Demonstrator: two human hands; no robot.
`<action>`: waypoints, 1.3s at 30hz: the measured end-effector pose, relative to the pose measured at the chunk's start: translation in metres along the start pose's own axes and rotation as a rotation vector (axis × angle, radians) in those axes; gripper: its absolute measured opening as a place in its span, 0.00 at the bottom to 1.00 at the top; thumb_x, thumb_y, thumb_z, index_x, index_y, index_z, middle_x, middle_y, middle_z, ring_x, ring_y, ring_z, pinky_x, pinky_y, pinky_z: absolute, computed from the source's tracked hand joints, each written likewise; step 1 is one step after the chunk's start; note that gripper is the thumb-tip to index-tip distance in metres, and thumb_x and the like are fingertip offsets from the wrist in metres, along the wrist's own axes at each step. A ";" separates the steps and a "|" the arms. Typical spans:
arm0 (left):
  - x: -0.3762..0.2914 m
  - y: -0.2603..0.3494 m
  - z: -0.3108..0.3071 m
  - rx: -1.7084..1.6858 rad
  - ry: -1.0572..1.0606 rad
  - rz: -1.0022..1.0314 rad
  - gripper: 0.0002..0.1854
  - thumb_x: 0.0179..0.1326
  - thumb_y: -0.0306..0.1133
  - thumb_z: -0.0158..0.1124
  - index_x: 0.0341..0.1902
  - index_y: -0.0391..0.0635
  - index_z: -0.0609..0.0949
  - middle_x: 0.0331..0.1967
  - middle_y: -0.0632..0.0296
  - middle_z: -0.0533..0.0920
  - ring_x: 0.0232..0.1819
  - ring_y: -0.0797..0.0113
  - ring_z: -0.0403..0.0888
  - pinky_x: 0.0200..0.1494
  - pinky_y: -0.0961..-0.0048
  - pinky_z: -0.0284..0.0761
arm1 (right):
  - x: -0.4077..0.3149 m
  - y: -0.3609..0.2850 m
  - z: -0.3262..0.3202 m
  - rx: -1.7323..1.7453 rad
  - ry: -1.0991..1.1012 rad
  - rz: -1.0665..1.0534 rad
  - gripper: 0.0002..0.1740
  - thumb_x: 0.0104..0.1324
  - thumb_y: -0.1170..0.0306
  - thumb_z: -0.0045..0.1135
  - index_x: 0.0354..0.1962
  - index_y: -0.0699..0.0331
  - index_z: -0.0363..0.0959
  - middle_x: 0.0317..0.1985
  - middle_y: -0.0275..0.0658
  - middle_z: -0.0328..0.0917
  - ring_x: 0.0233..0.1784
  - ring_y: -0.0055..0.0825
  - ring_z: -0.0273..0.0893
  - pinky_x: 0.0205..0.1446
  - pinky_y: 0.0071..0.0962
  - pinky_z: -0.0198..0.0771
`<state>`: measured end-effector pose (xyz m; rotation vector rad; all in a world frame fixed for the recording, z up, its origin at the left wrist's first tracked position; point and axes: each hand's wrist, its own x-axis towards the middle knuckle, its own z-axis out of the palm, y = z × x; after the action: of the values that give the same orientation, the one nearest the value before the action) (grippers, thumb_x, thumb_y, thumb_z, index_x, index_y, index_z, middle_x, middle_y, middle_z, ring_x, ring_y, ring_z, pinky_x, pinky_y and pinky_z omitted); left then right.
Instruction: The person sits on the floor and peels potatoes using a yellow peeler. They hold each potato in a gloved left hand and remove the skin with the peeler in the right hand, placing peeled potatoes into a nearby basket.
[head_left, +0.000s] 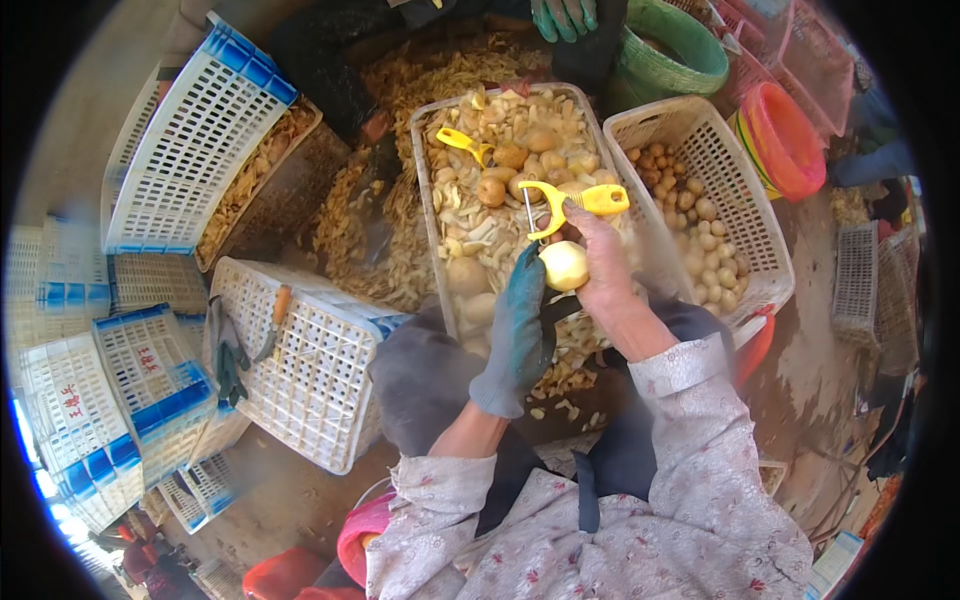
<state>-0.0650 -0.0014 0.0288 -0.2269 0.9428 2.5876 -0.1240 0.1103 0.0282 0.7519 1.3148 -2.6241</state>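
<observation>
My left hand (517, 322), in a grey knit glove with a green coated palm, holds a peeled pale potato (564, 265) from its left side. My bare right hand (604, 259) has a yellow Y-shaped peeler (577, 201) between its fingers, its blade end pointing left just above the potato. The right fingers also lie along the potato's right side. Beneath both hands stands a plastic crate (429, 217) full of peelings and unpeeled potatoes (511, 155). A second yellow peeler (465, 142) lies on the peelings there.
Right of it, a crate (754, 217) holds small potatoes. A white crate (300, 367) at left bears a glove (227, 352) and a wooden-handled knife (281, 306). Peelings cover the floor. Across sits another person with a green-gloved hand (564, 16). A green tub (671, 60) stands at upper right.
</observation>
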 end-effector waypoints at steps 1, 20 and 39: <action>0.001 0.000 0.002 -0.037 -0.005 -0.022 0.22 0.73 0.42 0.49 0.67 0.47 0.67 0.58 0.64 0.74 0.57 0.73 0.73 0.57 0.70 0.72 | 0.001 0.002 -0.002 -0.087 -0.023 -0.049 0.11 0.66 0.66 0.58 0.41 0.65 0.75 0.31 0.35 0.79 0.31 0.19 0.74 0.37 0.20 0.73; -0.007 0.014 0.003 -0.140 -0.068 -0.035 0.22 0.67 0.31 0.60 0.63 0.46 0.68 0.51 0.63 0.76 0.44 0.71 0.78 0.39 0.77 0.76 | -0.020 -0.018 0.017 -0.213 -0.083 -0.287 0.11 0.67 0.66 0.56 0.35 0.67 0.80 0.27 0.31 0.79 0.26 0.14 0.73 0.31 0.15 0.67; -0.008 0.032 0.012 0.020 0.012 0.023 0.28 0.59 0.27 0.61 0.64 0.47 0.68 0.49 0.63 0.75 0.44 0.74 0.74 0.41 0.80 0.73 | -0.030 -0.069 0.000 -0.151 -0.221 -0.207 0.10 0.62 0.70 0.62 0.39 0.66 0.76 0.24 0.32 0.77 0.19 0.08 0.61 0.21 0.09 0.55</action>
<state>-0.0711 -0.0185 0.0594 -0.2274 0.9806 2.5994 -0.1196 0.1498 0.0921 0.3093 1.5744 -2.6257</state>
